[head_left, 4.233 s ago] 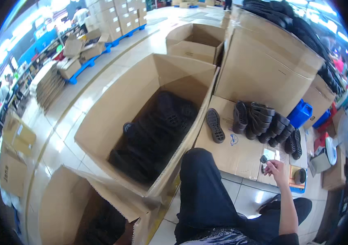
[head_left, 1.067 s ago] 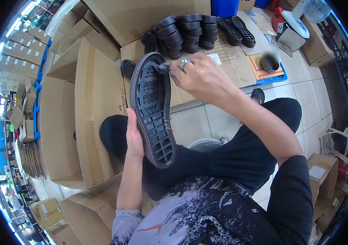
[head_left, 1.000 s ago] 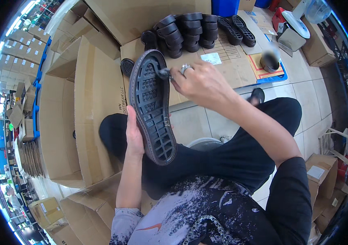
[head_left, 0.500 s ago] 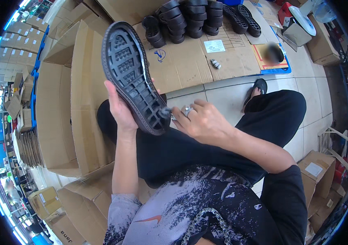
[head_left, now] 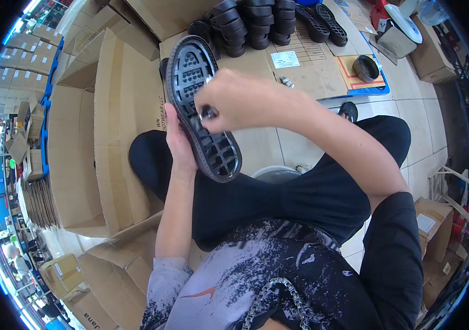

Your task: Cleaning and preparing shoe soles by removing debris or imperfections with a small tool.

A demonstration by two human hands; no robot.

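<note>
A dark brown shoe sole (head_left: pixel 191 74) with a black gridded inner side stands tilted over my lap. My left hand (head_left: pixel 179 140) is closed on its left edge, the thumb along the side and the other fingers behind. My right hand (head_left: pixel 240 102) crosses the sole's middle, fingers curled round a small brush (head_left: pixel 208 114). Only a shiny bit of the brush shows; its tip is hidden. The sole's lower end looks wet and glossy.
Ahead, a cardboard-covered table (head_left: pixel 300 77) bears stacked brown soles (head_left: pixel 231 30), a loose pair of soles (head_left: pixel 330 25), and a dark round bowl (head_left: pixel 366 69) at right. A tall open carton (head_left: pixel 108 137) stands close on my left. A pale tub (head_left: pixel 275 174) sits between my knees.
My right hand has moved up and left, from beside the sole's lower end to over its middle. The sole has shifted right and stands more upright.
</note>
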